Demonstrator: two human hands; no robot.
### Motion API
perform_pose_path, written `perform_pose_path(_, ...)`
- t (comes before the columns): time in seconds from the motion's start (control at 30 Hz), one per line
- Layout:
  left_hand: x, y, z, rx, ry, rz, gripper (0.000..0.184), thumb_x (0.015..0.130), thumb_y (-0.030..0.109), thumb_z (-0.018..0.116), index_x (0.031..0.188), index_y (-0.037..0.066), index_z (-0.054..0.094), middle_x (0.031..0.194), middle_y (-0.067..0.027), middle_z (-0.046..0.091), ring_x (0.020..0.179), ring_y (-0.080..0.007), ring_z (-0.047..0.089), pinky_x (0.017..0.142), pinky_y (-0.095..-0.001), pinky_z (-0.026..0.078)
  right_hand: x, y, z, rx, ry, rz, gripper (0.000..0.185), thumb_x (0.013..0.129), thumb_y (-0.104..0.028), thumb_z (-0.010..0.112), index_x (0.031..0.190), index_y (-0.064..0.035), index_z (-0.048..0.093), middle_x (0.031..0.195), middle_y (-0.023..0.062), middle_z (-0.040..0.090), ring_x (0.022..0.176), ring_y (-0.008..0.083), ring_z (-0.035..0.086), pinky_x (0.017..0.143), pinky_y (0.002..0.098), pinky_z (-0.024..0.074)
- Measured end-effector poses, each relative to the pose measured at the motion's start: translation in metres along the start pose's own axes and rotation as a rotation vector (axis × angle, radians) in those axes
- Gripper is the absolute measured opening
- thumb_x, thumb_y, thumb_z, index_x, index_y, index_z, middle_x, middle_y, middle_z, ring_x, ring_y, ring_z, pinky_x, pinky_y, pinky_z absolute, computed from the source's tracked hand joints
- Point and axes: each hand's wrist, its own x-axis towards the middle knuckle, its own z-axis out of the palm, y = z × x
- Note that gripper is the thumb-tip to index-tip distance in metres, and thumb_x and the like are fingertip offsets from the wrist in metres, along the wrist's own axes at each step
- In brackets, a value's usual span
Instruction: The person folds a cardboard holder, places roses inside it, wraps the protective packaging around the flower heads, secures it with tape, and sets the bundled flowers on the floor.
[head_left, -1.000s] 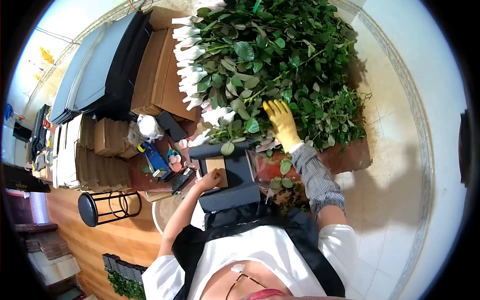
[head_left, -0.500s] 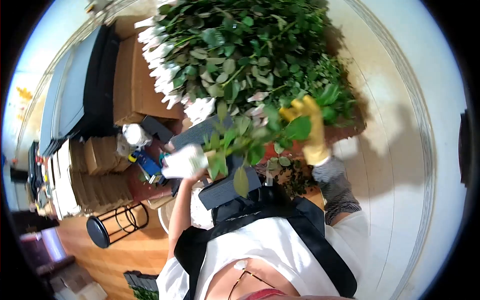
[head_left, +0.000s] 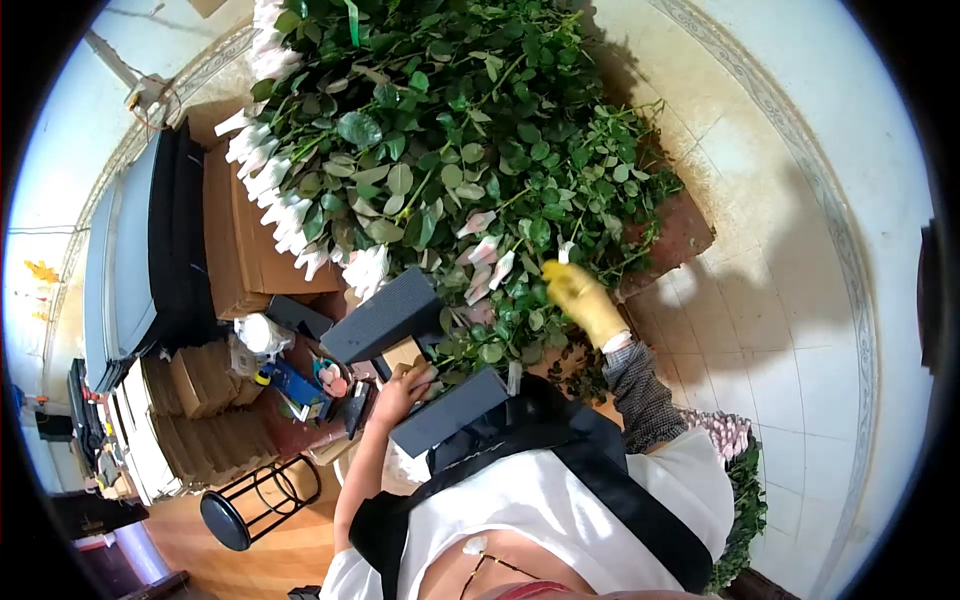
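Observation:
My bare left hand (head_left: 403, 393) is closed at the left end of a leafy rose stem (head_left: 490, 345), beside a brown cardboard piece (head_left: 403, 354). The stem lies between two dark grey ribbed blocks, one behind (head_left: 380, 315) and one nearer my body (head_left: 450, 413). In a yellow glove, my right hand (head_left: 585, 305) is over the stem ends at the right, its fingers bent together; what they hold, if anything, is too small to tell. Behind both hands lies a large pile of leafy stems (head_left: 430, 150) with white-wrapped heads (head_left: 290, 220) at its left side.
Cardboard boxes (head_left: 240, 240) and folded cardboard (head_left: 210, 430) stand at the left. A white roll (head_left: 262, 335), a blue box (head_left: 297, 388) and scissors (head_left: 328, 373) lie near my left hand. A black stool (head_left: 225, 520) is at lower left; more flowers (head_left: 735, 480) stand at lower right.
The rose stem has come down from mid-air to between the grey blocks. My right hand has moved left and its fingers have drawn together. The view has turned, showing flowers at lower right.

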Motion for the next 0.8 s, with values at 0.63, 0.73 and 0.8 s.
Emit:
perform_pose_path(0.63,-0.01,-0.012,0.022,-0.098,0.198,0.046,0.035,0.079,0.024,0.08,0.111,0.013,0.071,0.119,-0.0126,0.059,0.113,-0.0374,0.058,0.097,-0.0462,0.05,0.154,-0.113,-0.025,-0.864,0.21,-0.377,0.043,0.095,-0.029,0.061,0.132,-0.0075,0.059,0.107,0.0205,0.069,0.1,0.0395,0.066,0.089,0.0468,0.0528)
perform_pose_path(0.73,-0.011,-0.003,0.009,0.146,0.149,0.092,0.045,0.076,0.027,0.081,0.119,0.018,0.069,0.124,-0.0142,0.055,0.115,-0.0364,0.053,0.1,-0.0456,0.047,0.196,-0.165,0.011,-1.218,0.441,-0.998,0.062,0.083,-0.009,0.064,0.142,-0.0182,0.052,0.138,0.0108,0.058,0.13,0.0319,0.051,0.114,0.0449,0.0368)
perform_pose_path(0.8,-0.008,-0.005,0.009,0.13,0.145,0.158,0.046,0.076,0.027,0.081,0.12,0.018,0.068,0.122,-0.014,0.055,0.113,-0.0368,0.054,0.098,-0.0456,0.048,0.233,-0.161,0.026,-1.325,0.408,-1.024,0.039,0.083,-0.008,0.062,0.122,-0.0147,0.066,0.137,0.0089,0.06,0.134,0.0266,0.048,0.117,0.0436,0.0317)
